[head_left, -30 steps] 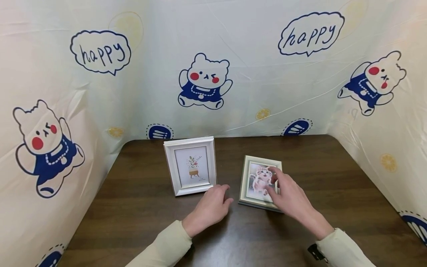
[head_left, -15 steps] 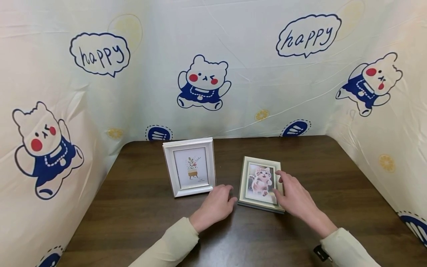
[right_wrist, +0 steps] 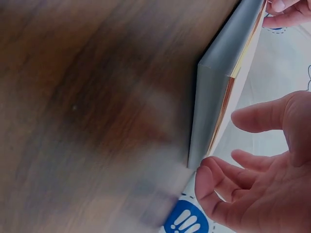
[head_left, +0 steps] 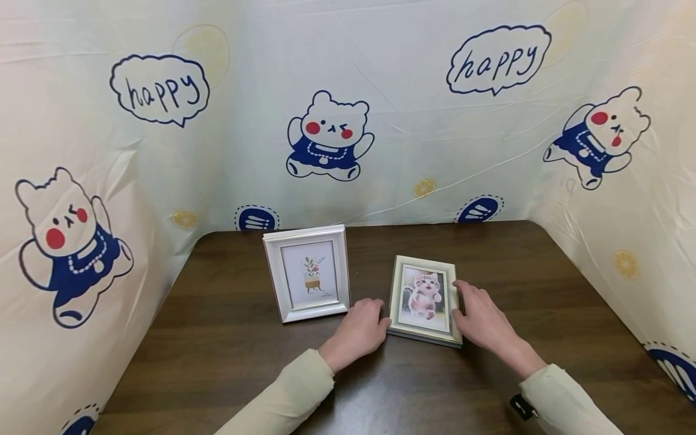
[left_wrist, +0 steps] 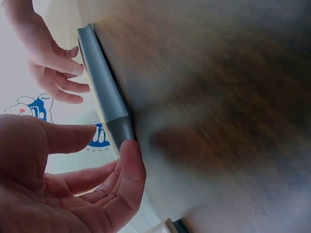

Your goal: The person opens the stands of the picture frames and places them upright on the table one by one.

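While lying flat on desk (head_left: 228,338) beside upright white frame (head_left: 307,273): cat-picture frame (head_left: 425,300), flanked by left hand (head_left: 360,331) and right hand (head_left: 485,320), fingers loosely spread at either edge, not yet gripping; apparently about to be grasped, both sides needing firm hold.

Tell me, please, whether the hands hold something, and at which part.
Neither hand grips anything. The left hand touches the left edge of the flat cat picture frame with a fingertip; the right hand has its fingers at the right edge, open.
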Motion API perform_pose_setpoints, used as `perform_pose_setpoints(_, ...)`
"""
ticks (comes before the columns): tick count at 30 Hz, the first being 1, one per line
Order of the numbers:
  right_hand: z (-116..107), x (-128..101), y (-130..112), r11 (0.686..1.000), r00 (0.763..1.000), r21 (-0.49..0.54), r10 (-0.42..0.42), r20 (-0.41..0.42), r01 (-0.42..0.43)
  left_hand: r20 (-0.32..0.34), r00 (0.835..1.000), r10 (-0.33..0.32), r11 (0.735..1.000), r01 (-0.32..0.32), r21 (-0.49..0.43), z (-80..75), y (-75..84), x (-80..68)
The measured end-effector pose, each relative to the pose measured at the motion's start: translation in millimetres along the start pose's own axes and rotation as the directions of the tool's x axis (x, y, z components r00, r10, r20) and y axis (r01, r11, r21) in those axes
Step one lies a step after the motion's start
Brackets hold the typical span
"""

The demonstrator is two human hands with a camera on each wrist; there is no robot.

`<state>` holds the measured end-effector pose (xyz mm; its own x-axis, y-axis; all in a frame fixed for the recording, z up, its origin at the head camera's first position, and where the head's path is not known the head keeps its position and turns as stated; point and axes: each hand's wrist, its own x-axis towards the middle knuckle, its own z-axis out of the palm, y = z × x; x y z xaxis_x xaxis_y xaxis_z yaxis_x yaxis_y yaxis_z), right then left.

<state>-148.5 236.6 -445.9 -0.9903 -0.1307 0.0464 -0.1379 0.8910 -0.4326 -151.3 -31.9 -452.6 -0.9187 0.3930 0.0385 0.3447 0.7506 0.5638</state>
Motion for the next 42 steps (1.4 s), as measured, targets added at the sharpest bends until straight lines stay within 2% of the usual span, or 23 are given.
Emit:
perform_pose_setpoints(10,-0.8,1.3,4.4,0.999,0.997,0.006,0.038,0.065,-0.039,0.022,1.000,-0.017,1.000,0.016,0.025,2.4,4.2,5.8)
perform_pose_setpoints(29,-1.8,4.3,3.0,0.999,0.995,0.000,0.038,0.093,-0.038,0.019,1.000,-0.010,1.000,0.010,-0.006,0.9,4.0,9.1)
perform_pose_setpoints(37,-5.4,7.0,9.6,0.998,0.998,0.057,-0.012,0.068,0.008,0.038,0.999,-0.024,1.000,0.025,-0.013,0.0,4.3,8.5)
perform_pose_setpoints(42,-5.6,11.9,13.9,0.998,0.996,0.053,-0.051,0.067,0.047,0.052,0.998,-0.041,0.999,0.042,-0.011,0.5,5.2,10.4)
